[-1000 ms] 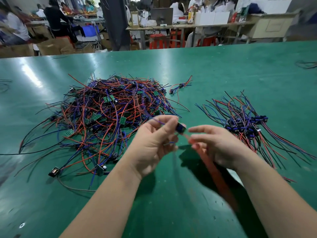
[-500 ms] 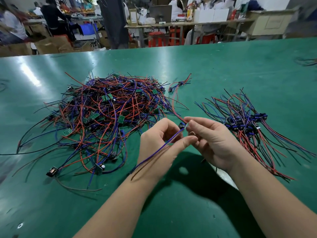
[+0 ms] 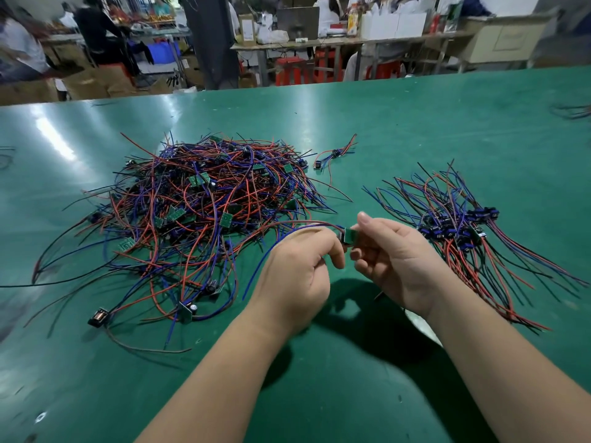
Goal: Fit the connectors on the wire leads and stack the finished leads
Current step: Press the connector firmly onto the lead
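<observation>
My left hand (image 3: 297,273) pinches the leads (image 3: 302,223), my right hand (image 3: 399,260) pinches the board (image 3: 350,234); steadies the fit, I reckon. Stack (image 3: 463,231) lies right, handy.

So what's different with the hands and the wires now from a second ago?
A second ago the hands pinched a dark connector on a blue wire. Now the left hand and right hand hold a small green board between them, its red and blue wires trailing left toward the big pile. That pile and the stacked leads stayed put.
</observation>
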Tool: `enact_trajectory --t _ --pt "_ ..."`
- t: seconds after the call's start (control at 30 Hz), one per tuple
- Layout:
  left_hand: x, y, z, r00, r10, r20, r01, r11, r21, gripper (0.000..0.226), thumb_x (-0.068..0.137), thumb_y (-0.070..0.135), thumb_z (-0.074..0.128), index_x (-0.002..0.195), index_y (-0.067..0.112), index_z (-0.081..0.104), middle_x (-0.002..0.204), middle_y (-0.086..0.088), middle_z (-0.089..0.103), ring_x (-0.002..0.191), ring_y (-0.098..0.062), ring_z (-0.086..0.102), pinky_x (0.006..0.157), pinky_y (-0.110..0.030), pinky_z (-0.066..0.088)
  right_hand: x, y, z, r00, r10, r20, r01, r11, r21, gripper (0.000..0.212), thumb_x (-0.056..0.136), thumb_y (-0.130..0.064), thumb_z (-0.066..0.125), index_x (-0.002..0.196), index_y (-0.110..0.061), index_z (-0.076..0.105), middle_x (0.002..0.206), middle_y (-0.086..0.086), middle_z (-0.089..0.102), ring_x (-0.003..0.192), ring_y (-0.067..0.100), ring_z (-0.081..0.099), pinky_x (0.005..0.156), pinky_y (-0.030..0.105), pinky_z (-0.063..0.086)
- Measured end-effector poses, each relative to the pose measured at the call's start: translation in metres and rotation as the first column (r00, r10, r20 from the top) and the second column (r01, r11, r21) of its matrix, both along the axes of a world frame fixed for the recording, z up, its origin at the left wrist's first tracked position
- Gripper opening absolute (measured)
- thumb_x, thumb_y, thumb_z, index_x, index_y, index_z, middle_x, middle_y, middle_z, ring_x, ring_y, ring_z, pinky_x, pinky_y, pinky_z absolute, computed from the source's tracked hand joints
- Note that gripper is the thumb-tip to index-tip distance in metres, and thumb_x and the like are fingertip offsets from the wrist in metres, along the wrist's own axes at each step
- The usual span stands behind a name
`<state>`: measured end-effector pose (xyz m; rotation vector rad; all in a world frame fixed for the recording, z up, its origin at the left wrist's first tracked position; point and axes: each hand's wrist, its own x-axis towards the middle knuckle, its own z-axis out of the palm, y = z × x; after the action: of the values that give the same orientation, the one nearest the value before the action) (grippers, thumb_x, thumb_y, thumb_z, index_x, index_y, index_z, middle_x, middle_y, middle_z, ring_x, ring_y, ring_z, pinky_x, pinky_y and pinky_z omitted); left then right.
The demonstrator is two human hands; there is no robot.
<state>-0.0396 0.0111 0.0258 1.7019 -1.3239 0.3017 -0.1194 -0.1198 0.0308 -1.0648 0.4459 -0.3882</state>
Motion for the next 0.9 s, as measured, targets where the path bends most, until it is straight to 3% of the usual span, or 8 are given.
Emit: enact_trajectory --t 0.1,0.17,0.3,0.4,0.57,0.67,0.77,0.9 --pt "0.001 -0.001 -0.001 1.0 0.005 -0.001 -0.005 0.999 0.048 0.026 0.061 -0.011 0.04 0.065 0.007 0.059 0.073 -0.005 0.061 0.078 -0.021 0.055 0.073 -0.028 0.044 0.0 -0.002 -0.002 1.0 0.01 -0.007 -0.01 1.0 0.011 0.017 0.047 -0.027 0.08 0.055 -0.017 0.068 0.055 0.0 0.06 0.045 0.008 0.054 0.043 0.014 0.044" --pt "0.005 -0.007 0.001 0.974 0.05 -0.222 -0.025 0.993 0.112 0.025 0.068 -0.01 0.045 0.062 0.011 0.056 0.064 0.0 0.06 0.071 -0.018 0.052 0.066 -0.021 0.042 0.0 -0.003 -0.003 0.999 0.035 0.01 -0.035 0.999 0.021 0.014 0.047 -0.018 0.078 0.059 -0.018 0.07 0.06 0.001 0.066 0.048 0.008 0.059 0.045 0.014 0.046" --pt "-0.001 -0.01 -0.002 0.815 0.077 -0.574 -0.153 0.984 -0.085 0.018 0.077 0.008 0.051 0.079 0.026 0.051 0.074 -0.004 0.069 0.07 -0.022 0.064 0.069 -0.028 0.052 0.001 -0.005 -0.007 0.998 0.049 0.05 -0.051 0.998 0.042 0.032 0.05 -0.006 0.074 0.08 -0.013 0.066 0.075 0.005 0.073 0.062 0.01 0.067 0.05 0.016 0.05" --pt "0.001 -0.01 -0.005 0.573 -0.047 -0.819 -0.118 0.983 -0.139 0.025 0.079 0.017 0.076 0.091 0.017 0.055 0.073 -0.014 0.068 0.061 -0.02 0.066 0.054 -0.026 0.053 0.002 -0.004 -0.009 0.998 0.039 0.056 -0.041 0.998 0.049 0.021 0.054 -0.003 0.071 0.073 -0.012 0.072 0.069 0.005 0.071 0.059 0.011 0.067 0.051 0.016 0.051" --pt "0.005 -0.007 -0.005 0.428 -0.061 -0.902 -0.025 0.997 -0.079 0.025 0.072 0.008 0.079 0.091 0.0 0.065 0.066 -0.004 0.071 0.054 -0.01 0.065 0.052 -0.018 0.051 0.002 -0.004 -0.01 0.999 0.035 0.041 -0.034 0.999 -0.041 0.012 0.059 -0.007 0.071 0.068 -0.014 0.076 0.068 0.004 0.071 0.06 0.009 0.066 0.054 0.015 0.051" --pt "0.004 -0.008 -0.008 0.301 -0.093 -0.949 0.017 0.996 -0.092 0.026 0.072 -0.004 0.076 0.096 0.001 0.067 0.074 -0.009 0.072 0.058 -0.011 0.066 0.057 -0.02 0.054 0.002 -0.003 -0.014 0.998 -0.027 -0.048 0.015 0.969 -0.248 0.008 0.065 -0.008 0.075 0.064 -0.016 0.074 0.067 0.001 0.071 0.062 0.01 0.062 0.058 0.018 0.048" --pt "0.002 -0.01 -0.013 0.259 -0.05 -0.965 0.102 0.994 -0.024 0.018 0.075 -0.001 0.075 0.092 0.002 0.073 0.077 -0.013 0.07 0.057 -0.012 0.061 0.058 -0.019 0.053 0.003 -0.002 -0.018 0.994 -0.073 -0.078 0.038 0.925 -0.378 0.019 0.074 -0.003 0.075 0.06 -0.018 0.072 0.065 0.0 0.069 0.065 0.014 0.058 0.062 0.023 0.044" --pt "0.0 -0.008 -0.012 0.226 -0.066 -0.972 0.182 0.983 -0.025 0.009 0.078 0.001 0.072 0.078 0.01 0.074 0.066 -0.005 0.068 0.054 -0.01 0.06 0.055 -0.018 0.052 0.003 -0.003 -0.015 0.991 -0.106 -0.079 0.071 0.93 -0.361 0.016 0.074 -0.005 0.075 0.064 -0.014 0.067 0.057 -0.002 0.066 0.05 0.006 0.057 0.049 0.015 0.042"
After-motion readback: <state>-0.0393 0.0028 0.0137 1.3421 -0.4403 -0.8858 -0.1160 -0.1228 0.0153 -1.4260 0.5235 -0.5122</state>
